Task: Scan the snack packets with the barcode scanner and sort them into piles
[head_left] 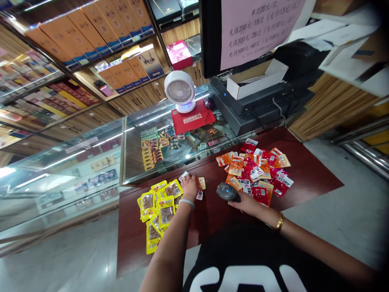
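My right hand point(246, 202) is wrapped round the grip of a dark barcode scanner point(227, 192), which points left over the table. A small blue light shows on the scanner's top. My left hand point(190, 186) is on the table with its fingers curled down onto a few small snack packets point(200, 183); white, red and orange edges stick out around it. The fingertips are partly hidden. Left of that hand lies a pile of yellow snack packets point(166, 211) with clear windows. Beyond the scanner, to the right, is a loose heap of red and orange snack packets point(252, 168).
The dark red tabletop point(209, 225) adjoins a glass display counter point(133, 170). On the counter are a white fan point(180, 90), a red mat point(193, 117) and a mouse point(209, 103). A monitor with a pink price sheet point(255, 30) and a white open box point(258, 81) stand behind.
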`<state>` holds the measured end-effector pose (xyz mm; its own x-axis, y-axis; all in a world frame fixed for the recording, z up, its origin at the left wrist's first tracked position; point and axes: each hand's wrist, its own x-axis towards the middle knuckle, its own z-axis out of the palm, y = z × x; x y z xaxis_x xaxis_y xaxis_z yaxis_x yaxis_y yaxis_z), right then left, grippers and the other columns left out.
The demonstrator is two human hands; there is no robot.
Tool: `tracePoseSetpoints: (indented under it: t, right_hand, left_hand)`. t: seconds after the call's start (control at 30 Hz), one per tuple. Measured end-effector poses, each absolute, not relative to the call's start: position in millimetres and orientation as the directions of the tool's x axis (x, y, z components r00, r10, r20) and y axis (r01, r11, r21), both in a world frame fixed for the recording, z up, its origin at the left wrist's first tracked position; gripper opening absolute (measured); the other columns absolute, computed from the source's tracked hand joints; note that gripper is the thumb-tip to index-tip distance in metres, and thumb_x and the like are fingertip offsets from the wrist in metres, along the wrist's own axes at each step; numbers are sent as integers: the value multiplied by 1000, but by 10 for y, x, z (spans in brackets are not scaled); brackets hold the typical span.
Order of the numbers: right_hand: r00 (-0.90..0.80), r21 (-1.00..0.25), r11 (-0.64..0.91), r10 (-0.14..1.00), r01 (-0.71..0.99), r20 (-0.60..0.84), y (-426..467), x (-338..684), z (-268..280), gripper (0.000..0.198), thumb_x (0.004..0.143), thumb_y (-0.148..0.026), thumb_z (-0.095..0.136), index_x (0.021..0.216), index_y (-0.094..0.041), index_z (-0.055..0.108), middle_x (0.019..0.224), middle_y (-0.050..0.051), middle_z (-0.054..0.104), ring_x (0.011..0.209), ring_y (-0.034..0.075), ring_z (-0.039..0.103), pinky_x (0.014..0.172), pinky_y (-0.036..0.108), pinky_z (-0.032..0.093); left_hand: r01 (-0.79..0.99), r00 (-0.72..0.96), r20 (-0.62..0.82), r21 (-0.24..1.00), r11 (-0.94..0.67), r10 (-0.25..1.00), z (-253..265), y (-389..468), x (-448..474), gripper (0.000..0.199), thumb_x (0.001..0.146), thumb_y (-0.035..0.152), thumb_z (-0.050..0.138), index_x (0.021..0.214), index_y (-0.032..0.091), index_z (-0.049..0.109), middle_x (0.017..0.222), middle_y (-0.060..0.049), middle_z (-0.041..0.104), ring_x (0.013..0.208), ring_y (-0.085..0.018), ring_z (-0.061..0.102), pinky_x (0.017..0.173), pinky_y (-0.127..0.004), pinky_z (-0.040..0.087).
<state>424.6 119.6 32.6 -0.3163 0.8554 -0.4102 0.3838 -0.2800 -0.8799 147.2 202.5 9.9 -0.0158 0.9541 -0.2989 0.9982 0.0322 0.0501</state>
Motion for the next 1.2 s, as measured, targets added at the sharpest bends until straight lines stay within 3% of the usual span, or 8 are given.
tracePoseSetpoints:
  t: [0.2, 0.37, 0.53, 0.77, 0.93, 1.07, 1.13, 1.2]
  right_hand:
    - [-289, -863, -292, 857, 413, -428, 1191, 4266, 374, 51, 74, -44, 71, 116, -16, 68, 113, 13, 74, 106, 35, 67, 95, 48, 49]
    - [-325, -883, -296, 848, 364, -419, 1248, 4237, 409, 51, 74, -43, 72, 117, -16, 67, 114, 11, 74, 110, 34, 66, 97, 48, 48]
    - [-315, -873, -309, 844, 379, -435, 1282, 4186, 439, 47, 73, -40, 72, 113, -17, 69, 101, 9, 77, 98, 34, 69, 88, 46, 53]
    - [-294, -869, -325, 847, 374, -443, 1272, 4229, 488, 40, 74, -40, 72, 107, -18, 71, 92, 8, 77, 92, 33, 70, 83, 44, 54]
    - [-289, -892, -337, 859, 302, -422, 1260, 4305, 492, 41, 73, -40, 73, 108, -19, 71, 100, 7, 77, 97, 32, 69, 89, 44, 53]
    - [-370, -889, -362, 813, 282, -449, 1222, 4340, 409, 46, 73, -41, 73, 113, -18, 69, 100, 7, 77, 96, 31, 70, 89, 44, 53]
    - [-406, -882, -364, 787, 301, -464, 1206, 4338, 358, 45, 73, -42, 72, 111, -17, 69, 101, 8, 77, 96, 31, 70, 90, 44, 52]
    - [-420, -877, -350, 777, 330, -469, 1201, 4324, 318, 43, 73, -41, 72, 108, -16, 70, 103, 10, 77, 99, 33, 69, 91, 46, 52]
  left_hand:
    - [997, -4, -315, 75, 29, 949, 35, 2038, 1493, 20, 88, 23, 50, 103, 18, 63, 101, -13, 68, 107, -26, 58, 99, -42, 33]
    - [903, 16, -524, 373, 212, 852, -78, 1968, 1656, 24, 83, 30, 63, 104, 19, 65, 100, -9, 72, 91, -20, 66, 81, -28, 44]
    - [774, 136, -504, 591, 226, 853, -59, 1909, 1890, 17, 79, 21, 67, 96, 17, 68, 92, -7, 73, 83, -18, 67, 75, -25, 47]
    - [734, 255, -432, 669, 118, 865, 14, 1997, 1932, 26, 77, 18, 65, 103, 14, 70, 99, -11, 74, 90, -20, 68, 81, -28, 50]
    - [752, 128, -477, 618, 229, 869, -47, 2038, 1967, 24, 77, 20, 67, 100, 14, 69, 97, -12, 73, 86, -21, 68, 78, -30, 51]
    - [420, 129, -559, 779, 465, 819, -8, 2141, 2301, 31, 84, 31, 64, 108, 13, 66, 92, -9, 74, 76, -19, 69, 71, -30, 54]
    - [225, 216, -496, 863, 452, 841, 38, 2216, 2453, 36, 85, 34, 64, 113, 13, 65, 100, -10, 73, 85, -19, 69, 78, -30, 54]
    - [183, 215, -430, 900, 396, 877, 83, 2251, 2471, 38, 84, 31, 66, 117, 12, 64, 111, -11, 71, 97, -19, 67, 88, -31, 51]
